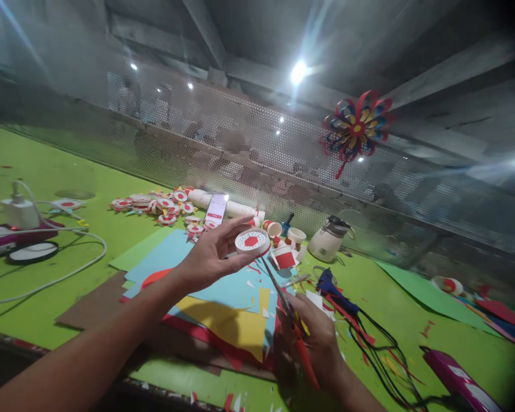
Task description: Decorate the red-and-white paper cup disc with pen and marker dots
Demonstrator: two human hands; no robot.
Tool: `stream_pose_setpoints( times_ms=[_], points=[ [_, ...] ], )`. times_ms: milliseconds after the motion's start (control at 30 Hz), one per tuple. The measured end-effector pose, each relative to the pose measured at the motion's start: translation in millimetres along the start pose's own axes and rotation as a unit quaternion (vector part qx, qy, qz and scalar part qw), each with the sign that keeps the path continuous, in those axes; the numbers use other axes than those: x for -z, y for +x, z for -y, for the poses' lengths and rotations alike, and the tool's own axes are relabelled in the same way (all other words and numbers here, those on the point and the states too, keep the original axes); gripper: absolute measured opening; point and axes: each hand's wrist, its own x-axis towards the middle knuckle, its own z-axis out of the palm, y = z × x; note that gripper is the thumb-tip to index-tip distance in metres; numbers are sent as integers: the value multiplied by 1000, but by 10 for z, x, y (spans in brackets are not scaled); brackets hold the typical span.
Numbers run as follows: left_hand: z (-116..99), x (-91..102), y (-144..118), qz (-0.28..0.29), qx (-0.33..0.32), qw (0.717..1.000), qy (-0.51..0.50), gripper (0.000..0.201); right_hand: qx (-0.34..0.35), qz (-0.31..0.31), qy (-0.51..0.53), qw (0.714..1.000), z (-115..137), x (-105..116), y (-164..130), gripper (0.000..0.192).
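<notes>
The left hand [210, 257] pinches a round white disc [251, 241] with a red centre at its fingertips, above the coloured paper sheets [223, 303]. The right hand [315, 340], just beside those sheets, closes around what look like red-handled scissors [289, 315], blades pointing toward the disc.

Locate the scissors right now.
Head view, lower centre: the scissors are in the right hand, blades pointing up toward the white disc held by the left hand, over the coloured paper.
</notes>
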Motion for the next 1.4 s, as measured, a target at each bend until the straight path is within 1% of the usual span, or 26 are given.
stream_pose_setpoints(
  times_ms=[133, 333, 467, 600, 733, 833, 900, 967, 1133, 1300, 1400],
  points=[
    [7, 15, 5, 10, 10, 1000, -4, 72, -2, -3, -4, 1000, 1, -4, -9, 38],
    [31, 20, 6, 18, 8, 999, -28, 68, 5, -9, -13, 1000, 43, 0, 11, 32],
    [34, 22, 7, 22, 15, 999, -34, 67, 6, -7, -15, 1000, 42, 2, 11, 34],
    [15, 25, 13, 32, 5, 999, -25, 66, 17, -9, -14, 1000, 21, -5, -5, 35],
    [7, 25, 21, 41, -19, 999, -17, 59, 13, -15, -6, 1000, 29, -20, -12, 29],
    [18, 24, 24, 37, -37, 998, -18, 53, 7, -14, 5, 1000, 59, -27, 3, 19],
    [26, 23, 23, 31, -43, 998, -20, 50, 4, -10, 10, 1000, 80, -30, 17, 12],
    [26, 20, 20, 30, -42, 998, -20, 49, -3, -8, 12, 1000, 91, -35, 25, 11],
    [-7, 11, 14, 37, -27, 999, -20, 58, -16, 0, 3, 1000, 50, -58, -36, 20],
    [-39, 16, 4, 29, 0, 999, -34, 77, -15, 6, -17, 1000, 10, -82, -116, 19],
    [-52, 28, 0, 34, 11, 998, -42, 80, -32, 13, -22, 999, 13, -92, -118, 20]
  ],
)
